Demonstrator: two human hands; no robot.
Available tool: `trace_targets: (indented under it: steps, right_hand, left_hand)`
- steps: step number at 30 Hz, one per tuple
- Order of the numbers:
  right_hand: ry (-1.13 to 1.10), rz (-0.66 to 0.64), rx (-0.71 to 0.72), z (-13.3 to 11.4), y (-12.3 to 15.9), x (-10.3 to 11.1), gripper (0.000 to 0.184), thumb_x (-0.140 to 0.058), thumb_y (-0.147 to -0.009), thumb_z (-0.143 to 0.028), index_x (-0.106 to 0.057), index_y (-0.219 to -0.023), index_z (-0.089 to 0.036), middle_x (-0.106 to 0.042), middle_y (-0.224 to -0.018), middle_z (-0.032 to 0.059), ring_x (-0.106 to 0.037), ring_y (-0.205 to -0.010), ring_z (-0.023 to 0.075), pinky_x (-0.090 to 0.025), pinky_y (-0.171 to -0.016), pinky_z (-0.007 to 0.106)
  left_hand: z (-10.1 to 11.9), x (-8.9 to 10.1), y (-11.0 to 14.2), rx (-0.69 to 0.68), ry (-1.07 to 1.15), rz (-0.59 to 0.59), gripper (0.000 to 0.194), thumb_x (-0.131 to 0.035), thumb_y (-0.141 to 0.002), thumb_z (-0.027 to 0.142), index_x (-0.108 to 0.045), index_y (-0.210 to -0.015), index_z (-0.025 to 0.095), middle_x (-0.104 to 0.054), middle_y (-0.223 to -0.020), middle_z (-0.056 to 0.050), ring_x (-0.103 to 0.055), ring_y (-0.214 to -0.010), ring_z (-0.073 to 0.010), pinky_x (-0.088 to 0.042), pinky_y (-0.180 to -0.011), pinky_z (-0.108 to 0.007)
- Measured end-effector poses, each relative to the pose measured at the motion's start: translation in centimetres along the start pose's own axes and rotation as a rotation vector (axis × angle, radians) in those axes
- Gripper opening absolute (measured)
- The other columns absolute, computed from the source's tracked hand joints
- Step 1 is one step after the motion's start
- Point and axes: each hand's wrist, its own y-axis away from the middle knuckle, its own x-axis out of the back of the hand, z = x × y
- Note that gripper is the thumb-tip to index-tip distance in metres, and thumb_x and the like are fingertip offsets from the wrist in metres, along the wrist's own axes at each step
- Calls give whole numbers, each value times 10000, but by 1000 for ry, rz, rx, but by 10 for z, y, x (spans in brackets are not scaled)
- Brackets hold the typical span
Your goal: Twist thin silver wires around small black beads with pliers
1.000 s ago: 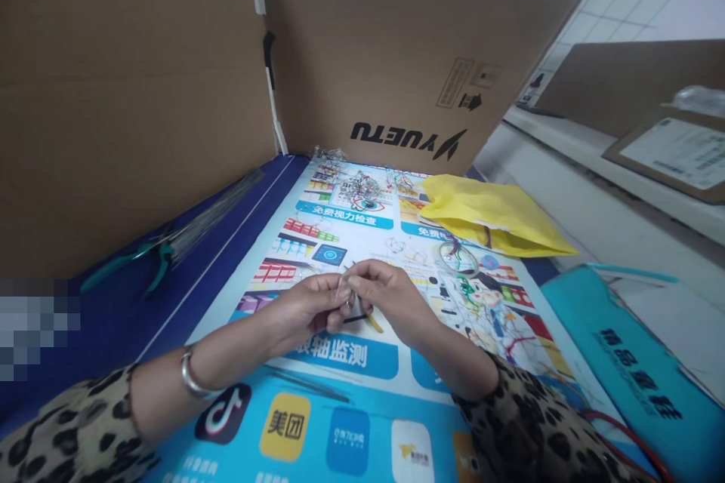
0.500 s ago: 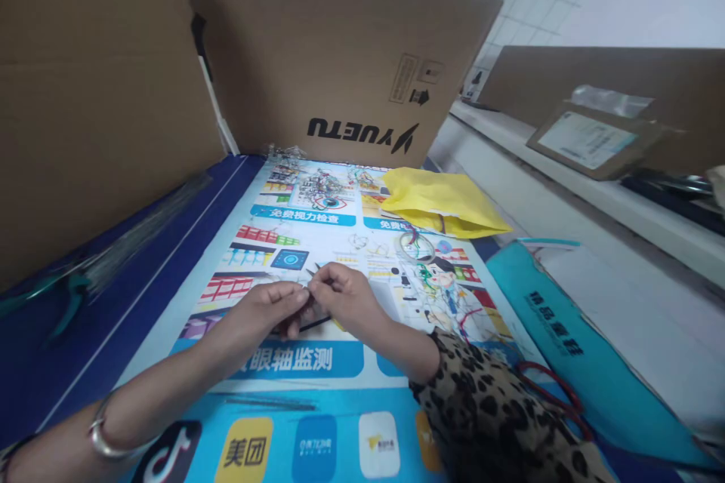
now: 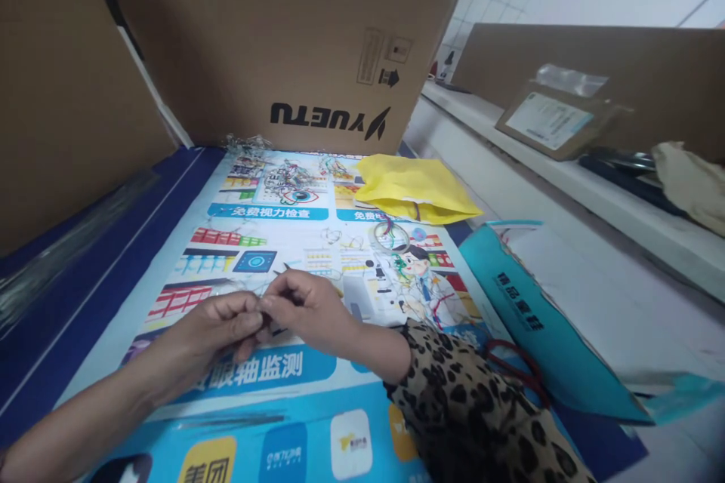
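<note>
Over the printed mat, the fingertips of my left hand (image 3: pixel 229 326) and my right hand (image 3: pixel 309 309) meet in a pinch. Whatever lies between them is too small to make out. Thin dark pointed tips (image 3: pixel 285 267) poke up just beyond my right hand's fingers; the rest of that thing is hidden. Nearer to me, a bundle of thin dark wires or sticks (image 3: pixel 243 419) lies on the mat. Past my hands lie a clear ring (image 3: pixel 390 237) with coloured strands and a small tangle of thin wire (image 3: pixel 291 173).
A yellow pouch (image 3: pixel 416 185) lies at the back right of the mat (image 3: pixel 317 400). A teal box (image 3: pixel 526 302) sits at the right, with a dark red cord (image 3: pixel 518 362) beside it. Cardboard walls (image 3: pixel 272 30) stand at the back and left. A ledge (image 3: pixel 566 166) holds a labelled packet (image 3: pixel 549 121).
The view has shifted, so the surroundings appear farther left and slightly higher. My hands stay pinched together over the mat.
</note>
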Motion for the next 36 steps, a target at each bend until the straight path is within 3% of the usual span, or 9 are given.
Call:
trace_targets:
  steps: [3, 7, 11, 16, 29, 33, 36]
  right_hand:
    - [-16, 79, -31, -3, -5, 9, 149, -600, -756, -346, -568, -717, -206, -569, -647, -34, -525, -585, 93, -428, -549, 213]
    - [-62, 231, -142, -5, -20, 28, 166, -631, -714, -348, -572, -689, -194, -545, -558, -48, -460, -458, 68, -356, -447, 195]
    - [-31, 187, -315, 0, -28, 33, 162, -661, -665, -321, -592, -655, -174, -613, -584, -12, -419, -398, 51, -287, -379, 189]
    - [89, 126, -426, 9, -28, 26, 153, -630, -680, -310, -615, -641, -162, -663, -645, 28, -410, -365, 43, -286, -365, 198]
    - [157, 82, -484, 17, -27, 25, 139, -611, -686, -307, -616, -678, -168, -676, -683, 22, -429, -380, 43, -285, -376, 187]
    - [198, 105, -420, 6, -31, 42, 159, -600, -677, -327, -600, -686, -168, -644, -620, 3, -434, -398, 59, -297, -395, 194]
    - [553, 139, -268, -3, -36, 69, 142, -543, -723, -314, -584, -710, -178, -644, -660, 1, -502, -487, 87, -361, -476, 206]
  left_hand:
    - [16, 7, 2, -29, -180, 34, 365, -595, -781, 505, -623, -702, 149, -572, -588, -26, -493, -561, -114, -367, -536, -215]
    - [29, 29, -1, -196, -185, 311, 296, -622, -770, 443, -599, -743, 150, -566, -635, -10, -487, -565, -105, -377, -536, -212]
    - [25, 47, -6, -225, -140, 463, 276, -653, -742, 417, -580, -737, 150, -558, -643, -1, -436, -502, -75, -323, -473, -196]
    - [20, 48, -12, -213, -154, 464, 268, -658, -737, 409, -580, -723, 153, -552, -606, 8, -418, -484, -67, -304, -458, -190]
    - [25, 41, -11, -187, -144, 511, 252, -670, -710, 374, -583, -702, 138, -506, -527, 30, -397, -451, -54, -279, -423, -169]
    - [22, 43, -12, -177, -152, 510, 272, -671, -700, 403, -592, -714, 144, -500, -516, 34, -396, -440, -53, -277, -409, -162]
    - [18, 45, -14, -174, -163, 519, 292, -693, -673, 417, -597, -730, 148, -512, -526, 33, -419, -448, -56, -297, -413, -156]
